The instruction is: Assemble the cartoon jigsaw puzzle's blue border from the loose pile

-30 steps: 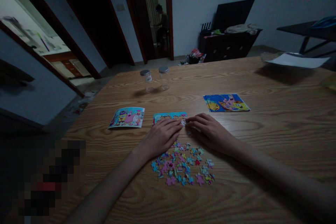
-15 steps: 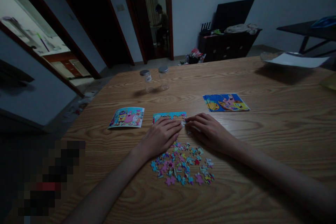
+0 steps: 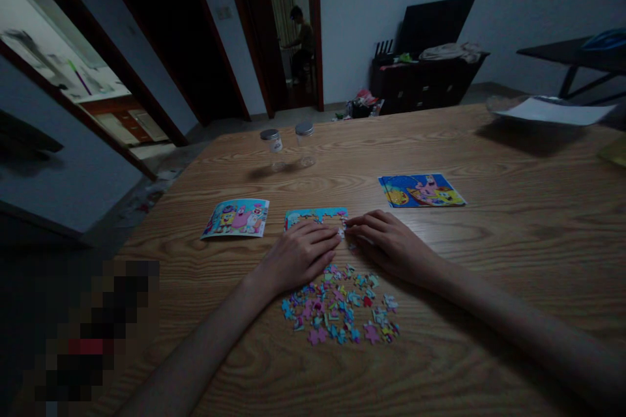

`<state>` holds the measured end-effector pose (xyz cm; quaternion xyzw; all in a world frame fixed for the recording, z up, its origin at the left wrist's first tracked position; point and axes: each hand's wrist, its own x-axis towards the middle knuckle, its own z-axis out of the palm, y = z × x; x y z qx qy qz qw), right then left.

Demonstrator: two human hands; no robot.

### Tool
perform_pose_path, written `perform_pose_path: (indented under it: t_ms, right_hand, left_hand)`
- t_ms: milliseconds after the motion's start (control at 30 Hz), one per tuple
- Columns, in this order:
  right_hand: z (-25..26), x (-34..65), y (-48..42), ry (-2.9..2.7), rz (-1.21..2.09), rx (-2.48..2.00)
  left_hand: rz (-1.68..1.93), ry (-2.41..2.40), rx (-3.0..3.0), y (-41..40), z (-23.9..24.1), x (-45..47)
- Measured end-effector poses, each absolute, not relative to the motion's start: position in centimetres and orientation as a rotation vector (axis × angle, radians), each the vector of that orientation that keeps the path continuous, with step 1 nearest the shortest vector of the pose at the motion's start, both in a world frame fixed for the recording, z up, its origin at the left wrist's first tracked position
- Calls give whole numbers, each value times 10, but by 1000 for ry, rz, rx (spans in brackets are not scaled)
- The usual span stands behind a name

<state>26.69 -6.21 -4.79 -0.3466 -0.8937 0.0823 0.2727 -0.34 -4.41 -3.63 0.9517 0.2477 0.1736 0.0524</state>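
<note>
Jigsaw puzzle (image 3: 317,212) is hiding partly under a hand

The joined puzzle is lying mid-table, its blue top edge peeking out. The left hand (image 3: 308,249) is lying flat over it, fingers stretched out. The right hand (image 3: 379,234) is bending its fingers at the puzzle's right side; I cannot tell if they are pinching a piece. Loose jigsaw pieces (image 3: 338,296) are sitting nearer the person.

If the left hand is pushing too hard sideways, the joined bits could be popping apart. Its wrist is resting near the pile, so a bump could be scattering pieces. The dim light could be making colours tricky.

Around them, the wooden table (image 3: 464,241) is holding two SpongeBob picture cards (image 3: 423,191) and two clear jars (image 3: 276,151). Behind, a black TV (image 3: 437,27) is standing on a dark cabinet (image 3: 425,86), and another person (image 3: 304,42) is sitting past a doorway
</note>
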Motion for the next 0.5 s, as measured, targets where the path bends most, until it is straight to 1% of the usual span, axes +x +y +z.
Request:
perform_pose_path:
  t_ms: [500]
  right_hand:
    - [-51,269,-61,-2360,240,-911]
  left_hand:
    - [517,743,2875,-44,-36,-4]
